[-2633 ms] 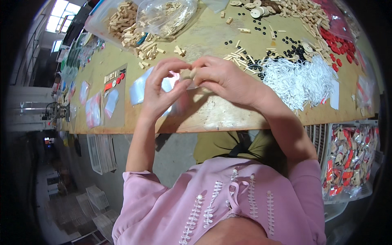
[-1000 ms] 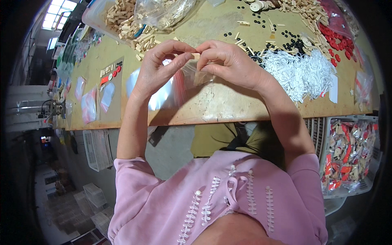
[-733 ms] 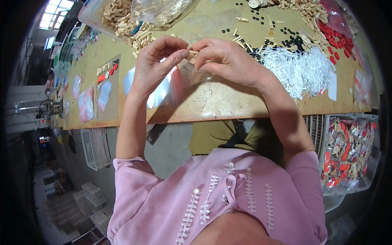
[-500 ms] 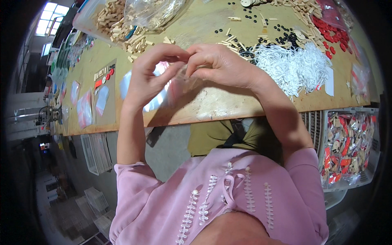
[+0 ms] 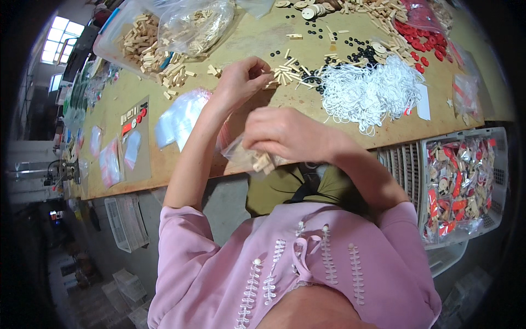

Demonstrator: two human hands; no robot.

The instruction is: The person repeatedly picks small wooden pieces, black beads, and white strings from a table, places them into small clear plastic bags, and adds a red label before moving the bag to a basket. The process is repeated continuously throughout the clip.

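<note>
My right hand (image 5: 293, 131) grips a small clear plastic bag (image 5: 236, 152) by its upper part, over the table's front edge. Small wooden blocks (image 5: 263, 163) show inside the bag's lower end. Farther off, my left hand (image 5: 244, 82) reaches to the near side of a loose heap of thin wooden sticks (image 5: 286, 74). Its thumb and fingers curl together there, and what lies between them is too small to make out. Beside my left forearm lies a stack of flat clear bags (image 5: 183, 118).
White cord loops (image 5: 372, 96) lie in a tangled pile at the right, beside black beads (image 5: 361, 55) and red pieces (image 5: 424, 41). A tub of wooden blocks (image 5: 139, 41) stands far left. A crate of filled bags (image 5: 460, 186) stands right of the table.
My hands were together over the table. Now the left has moved away toward the wooden sticks, while the right has drawn the small bag nearer to my body.
</note>
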